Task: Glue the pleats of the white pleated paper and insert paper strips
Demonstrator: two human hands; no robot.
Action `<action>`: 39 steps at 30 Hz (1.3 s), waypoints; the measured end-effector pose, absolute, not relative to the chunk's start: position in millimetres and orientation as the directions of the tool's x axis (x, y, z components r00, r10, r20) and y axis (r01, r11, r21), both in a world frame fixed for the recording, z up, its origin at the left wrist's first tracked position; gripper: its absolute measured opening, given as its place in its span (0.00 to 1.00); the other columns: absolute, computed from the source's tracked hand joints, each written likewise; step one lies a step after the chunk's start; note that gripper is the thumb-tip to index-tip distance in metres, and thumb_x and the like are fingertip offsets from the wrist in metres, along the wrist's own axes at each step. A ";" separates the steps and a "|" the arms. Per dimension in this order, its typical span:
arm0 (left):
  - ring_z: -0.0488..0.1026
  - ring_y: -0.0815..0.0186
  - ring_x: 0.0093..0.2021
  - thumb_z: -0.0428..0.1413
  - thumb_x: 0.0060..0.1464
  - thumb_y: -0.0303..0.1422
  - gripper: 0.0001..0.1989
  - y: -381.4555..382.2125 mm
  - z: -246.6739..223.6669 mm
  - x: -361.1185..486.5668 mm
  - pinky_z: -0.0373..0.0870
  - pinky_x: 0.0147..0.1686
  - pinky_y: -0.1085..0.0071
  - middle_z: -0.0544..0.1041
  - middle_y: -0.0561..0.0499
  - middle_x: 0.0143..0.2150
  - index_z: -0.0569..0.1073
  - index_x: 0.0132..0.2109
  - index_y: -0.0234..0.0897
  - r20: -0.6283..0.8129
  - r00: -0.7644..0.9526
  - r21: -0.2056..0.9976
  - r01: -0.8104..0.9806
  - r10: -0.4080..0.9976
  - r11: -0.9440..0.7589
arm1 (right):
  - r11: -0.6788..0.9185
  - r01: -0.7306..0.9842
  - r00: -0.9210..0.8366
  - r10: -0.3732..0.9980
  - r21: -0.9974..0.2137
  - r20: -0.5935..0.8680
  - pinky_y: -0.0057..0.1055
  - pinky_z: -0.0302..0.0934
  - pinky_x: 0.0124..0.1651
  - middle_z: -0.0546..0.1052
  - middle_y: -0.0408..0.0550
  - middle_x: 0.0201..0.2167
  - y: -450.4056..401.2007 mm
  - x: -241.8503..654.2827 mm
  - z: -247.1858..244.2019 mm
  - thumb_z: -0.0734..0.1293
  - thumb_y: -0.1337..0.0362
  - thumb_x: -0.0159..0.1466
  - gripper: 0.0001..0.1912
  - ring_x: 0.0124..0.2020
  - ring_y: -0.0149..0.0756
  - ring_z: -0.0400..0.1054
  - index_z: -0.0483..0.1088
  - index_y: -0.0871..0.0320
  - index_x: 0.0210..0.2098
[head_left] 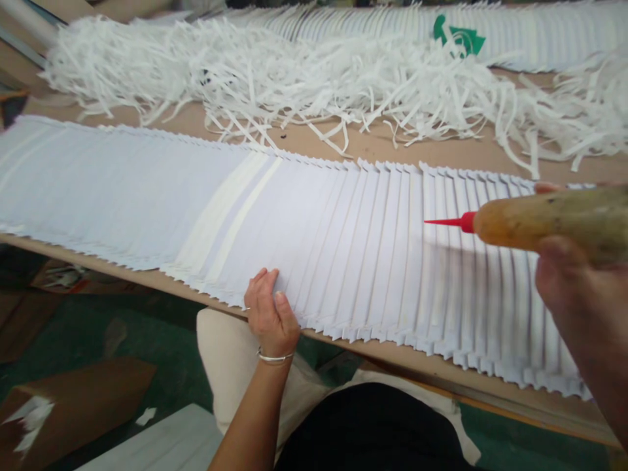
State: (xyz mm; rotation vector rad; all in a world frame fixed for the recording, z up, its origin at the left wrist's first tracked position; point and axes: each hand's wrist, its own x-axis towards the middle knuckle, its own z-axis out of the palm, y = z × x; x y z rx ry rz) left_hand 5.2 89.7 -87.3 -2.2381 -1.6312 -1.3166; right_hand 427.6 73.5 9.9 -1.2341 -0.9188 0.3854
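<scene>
My right hand (569,281) grips a yellowish glue bottle (554,216) lying nearly level, its thin red nozzle (451,222) pointing left. The bottle hangs over a long row of overlapping white paper pieces (383,248). On the right the pieces are spread in narrow steps; on the left they lie closer together, with some cream stripes. My left hand (272,311), wearing a bracelet, rests on the row's near edge, fingers laid on the paper and slightly bent. Whether any paper is pinched under them is hidden.
A heap of white paper strips (294,78) runs along the brown work surface (373,140) behind the row. Farther back lies another row of overlapping pieces (554,33) with a green item (458,38) on it. Below the near edge, a cardboard box (93,405) stands at left.
</scene>
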 end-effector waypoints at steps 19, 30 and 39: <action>0.72 0.48 0.68 0.48 0.71 0.26 0.25 88.6 -88.4 -1.3 0.67 0.68 0.43 0.77 0.34 0.61 0.69 0.71 0.33 0.652 0.094 0.371 0.826 0.753 -0.425 | 0.107 -0.157 0.612 0.790 -0.982 -0.012 0.34 0.75 0.31 0.80 0.47 0.40 272.6 492.6 -34.0 0.85 0.61 0.47 0.26 0.43 0.43 0.76 0.73 0.53 0.41; 0.72 0.47 0.68 0.49 0.71 0.26 0.24 87.9 -87.7 -1.0 0.67 0.68 0.43 0.77 0.33 0.61 0.69 0.70 0.31 0.650 0.090 0.371 0.829 0.755 -0.418 | 0.103 -0.099 0.557 0.830 -0.990 0.031 0.31 0.73 0.28 0.80 0.49 0.43 257.9 474.3 -21.6 0.85 0.60 0.45 0.29 0.43 0.43 0.75 0.75 0.56 0.44; 0.72 0.48 0.67 0.48 0.72 0.27 0.23 89.6 -86.6 1.7 0.68 0.68 0.42 0.77 0.34 0.60 0.70 0.69 0.32 0.666 0.082 0.374 0.823 0.741 -0.427 | 0.060 -0.051 0.470 0.882 -0.997 0.029 0.34 0.76 0.31 0.80 0.45 0.46 202.1 452.5 -17.6 0.84 0.56 0.51 0.24 0.43 0.42 0.75 0.78 0.46 0.45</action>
